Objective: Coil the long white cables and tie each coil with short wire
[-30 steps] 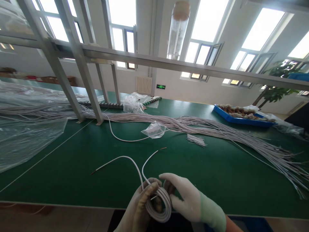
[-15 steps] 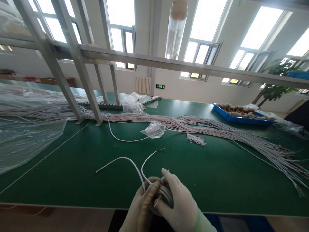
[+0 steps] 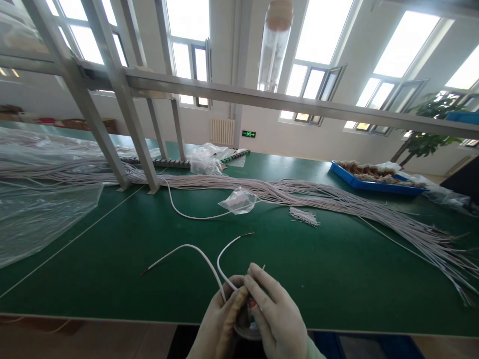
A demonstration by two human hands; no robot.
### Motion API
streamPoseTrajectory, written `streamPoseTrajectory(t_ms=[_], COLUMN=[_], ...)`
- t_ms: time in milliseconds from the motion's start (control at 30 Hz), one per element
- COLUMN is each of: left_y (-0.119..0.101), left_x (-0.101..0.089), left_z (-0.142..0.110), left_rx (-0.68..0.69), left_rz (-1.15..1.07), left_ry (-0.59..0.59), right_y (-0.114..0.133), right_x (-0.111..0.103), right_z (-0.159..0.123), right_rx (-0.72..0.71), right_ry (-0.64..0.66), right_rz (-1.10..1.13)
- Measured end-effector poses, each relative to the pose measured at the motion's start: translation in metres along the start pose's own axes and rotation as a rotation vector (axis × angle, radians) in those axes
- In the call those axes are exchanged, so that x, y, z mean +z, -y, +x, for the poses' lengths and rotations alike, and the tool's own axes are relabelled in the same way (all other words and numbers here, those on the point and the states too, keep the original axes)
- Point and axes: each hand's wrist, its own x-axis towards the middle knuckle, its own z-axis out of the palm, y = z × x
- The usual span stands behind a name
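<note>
Since the earlier frame, the right hand [image 3: 277, 319] has been closed over the coiled white cable [image 3: 247, 326], which was plainly seen before. The coil is pinched between it and the left hand [image 3: 220, 324] above the near edge of the worktop [image 3: 112, 259], so the loops are kept together, while two loose ends [image 3: 194, 252] are left arching beyond the coil.

The wire coil [image 3: 247, 326] at the worktop's [image 3: 337, 279] near edge is almost wholly hidden behind the left hand [image 3: 220, 324] and right hand [image 3: 279, 319], whose wrists the picture's bottom edge cuts off. The contents of the blue tray [image 3: 374, 183] near the far right corner are too small to tell.
</note>
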Motion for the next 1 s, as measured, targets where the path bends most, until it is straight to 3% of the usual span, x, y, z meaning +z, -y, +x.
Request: streamPoseTrajectory(t_ms=[133, 233, 333, 433, 533, 633, 733, 867, 1000], left_y=[0.003, 0.005, 0.006, 0.005, 0.006, 0.01, 0.014, 0.015, 0.011], left_x=[0.002, 0.002, -0.001, -0.005, -0.008, -0.011, -0.014, -0.015, -0.012], left_z=[0.003, 0.003, 0.004, 0.006, 0.009, 0.012, 0.016, 0.018, 0.014], left_rx=[-0.028, -0.013, 0.015, 0.03, 0.035, 0.067, 0.059, 0.067, 0.084], left_rz=[-0.004, -0.08, -0.123, -0.131, -0.103, -0.071, -0.059, -0.027, 0.06], left_ry=[-0.045, -0.128, -0.087, -0.02, -0.027, -0.059, -0.066, -0.092, -0.131], right_y=[-0.002, -0.001, 0.004, 0.009, 0.011, 0.009, 0.006, 0.007, 0.007], right_x=[0.017, 0.038, 0.051, 0.045, 0.025, 0.007, 0.001, 0.004, 0.004], right_z=[-0.002, -0.006, -0.008, -0.004, 0.006, 0.014, 0.015, 0.015, 0.019], right_rx=[0.013, 0.219, 0.352, 0.155, -0.056, -0.139, -0.108, -0.031, 0.106], right_ry=[-0.134, -0.352, -0.484, -0.409, -0.326, -0.258, -0.188, -0.207, -0.141], right_rz=[-0.013, -0.061, -0.067, -0.123, -0.213, -0.22, -0.14, -0.005, 0.128])
